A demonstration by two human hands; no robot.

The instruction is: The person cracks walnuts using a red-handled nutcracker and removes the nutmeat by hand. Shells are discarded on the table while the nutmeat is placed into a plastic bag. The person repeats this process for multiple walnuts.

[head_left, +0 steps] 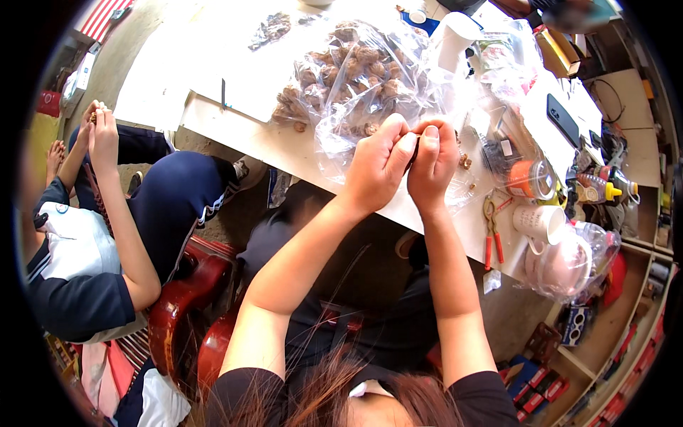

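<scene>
My left hand point(379, 165) and my right hand point(433, 165) meet over the table's near edge, fingers curled and thumbs side by side. Between the thumbs a small dark piece shows; the fingers hide most of it, so its kind cannot be told. Just beyond lies a large clear plastic bag point(334, 117) full of brown, wrinkled walnuts point(366, 57). Small brown shell bits point(465, 162) are scattered to the right of my right hand. Farther right rest pliers with red handles point(492, 231), jaws pointing away from me.
A white mug point(538, 223), an orange-filled jar point(530, 179) and a plastic-wrapped pink round thing point(562, 261) crowd the table's right edge. Behind them lies a dark phone point(563, 119). At left, another person point(92, 242) sits holding a small brown piece, beside a red glossy stool point(178, 306).
</scene>
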